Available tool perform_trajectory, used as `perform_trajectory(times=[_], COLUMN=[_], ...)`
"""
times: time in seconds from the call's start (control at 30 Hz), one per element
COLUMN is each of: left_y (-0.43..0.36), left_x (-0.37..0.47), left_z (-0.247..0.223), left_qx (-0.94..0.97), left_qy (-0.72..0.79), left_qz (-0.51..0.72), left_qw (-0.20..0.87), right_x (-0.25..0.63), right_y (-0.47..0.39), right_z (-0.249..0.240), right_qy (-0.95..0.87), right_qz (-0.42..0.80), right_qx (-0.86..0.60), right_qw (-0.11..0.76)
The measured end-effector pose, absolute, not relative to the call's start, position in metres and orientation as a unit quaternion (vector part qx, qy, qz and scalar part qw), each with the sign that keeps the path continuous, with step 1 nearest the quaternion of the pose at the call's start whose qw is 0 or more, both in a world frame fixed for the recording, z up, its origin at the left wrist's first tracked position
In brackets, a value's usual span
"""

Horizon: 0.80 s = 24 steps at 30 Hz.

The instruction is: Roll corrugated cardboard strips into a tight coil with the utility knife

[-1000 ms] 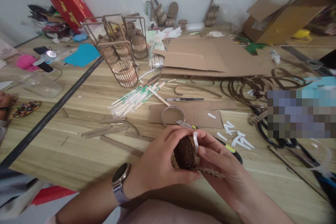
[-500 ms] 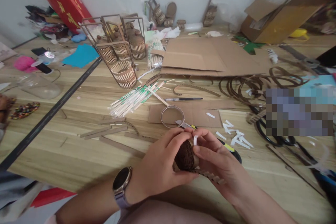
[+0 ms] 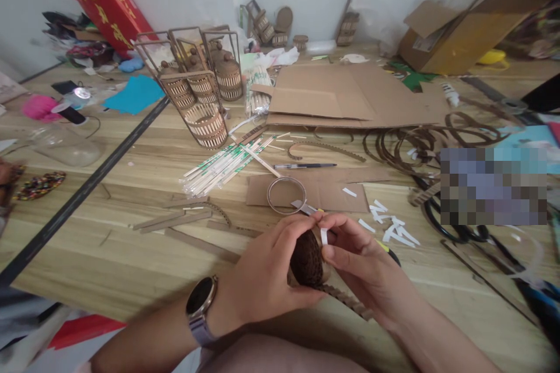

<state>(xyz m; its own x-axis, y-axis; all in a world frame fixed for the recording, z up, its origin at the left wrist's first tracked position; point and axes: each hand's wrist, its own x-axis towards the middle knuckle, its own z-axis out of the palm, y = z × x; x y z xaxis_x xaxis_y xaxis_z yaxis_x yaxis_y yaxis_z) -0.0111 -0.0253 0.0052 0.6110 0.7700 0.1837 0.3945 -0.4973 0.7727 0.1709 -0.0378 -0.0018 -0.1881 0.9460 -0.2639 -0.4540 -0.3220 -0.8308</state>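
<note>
My left hand [image 3: 262,268] is wrapped round a dark brown coil of corrugated cardboard strip [image 3: 306,259], fingers over its top and thumb underneath. A loose ridged tail of the strip hangs from the coil below my right hand [image 3: 361,259]. Between thumb and fingers of that hand is a small white strip [image 3: 324,236], held upright against the coil's right side. Just beyond my fingers lie a cardboard ring [image 3: 286,210] and a craft knife [image 3: 304,207], its blade near the ring. Part of the knife's handle is hidden behind my right hand.
White paper strips [image 3: 396,230] lie scattered to the right, near black-handled scissors [image 3: 468,236]. Wrapped sticks [image 3: 223,163] and a pen [image 3: 305,165] are ahead. Behind stand small stick-and-cardboard baskets in frames [image 3: 207,125], flat cardboard [image 3: 324,93] and a cardboard box [image 3: 464,29].
My right hand has shifted slightly left with the white strip, which sits a little lower against the coil. The left hand keeps its grip on the coil.
</note>
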Motion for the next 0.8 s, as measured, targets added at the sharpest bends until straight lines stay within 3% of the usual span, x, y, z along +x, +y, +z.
perform_trajectory(times=[0.43,0.8], left_y=[-0.0247,-0.0252], left_x=[-0.0111,-0.0104], left_z=[0.0073,0.0115], left_qx=[0.798,0.740], left_qy=[0.331,0.366], left_qz=[0.288,0.264], left_qw=[0.414,0.499], right_x=[0.1765,0.1769], right_y=[-0.0357,-0.0405], right_z=[0.0026,0.0033], right_qy=[-0.316,-0.375], right_qz=[0.638,0.639], right_qx=[-0.476,-0.418], right_qw=[0.516,0.525])
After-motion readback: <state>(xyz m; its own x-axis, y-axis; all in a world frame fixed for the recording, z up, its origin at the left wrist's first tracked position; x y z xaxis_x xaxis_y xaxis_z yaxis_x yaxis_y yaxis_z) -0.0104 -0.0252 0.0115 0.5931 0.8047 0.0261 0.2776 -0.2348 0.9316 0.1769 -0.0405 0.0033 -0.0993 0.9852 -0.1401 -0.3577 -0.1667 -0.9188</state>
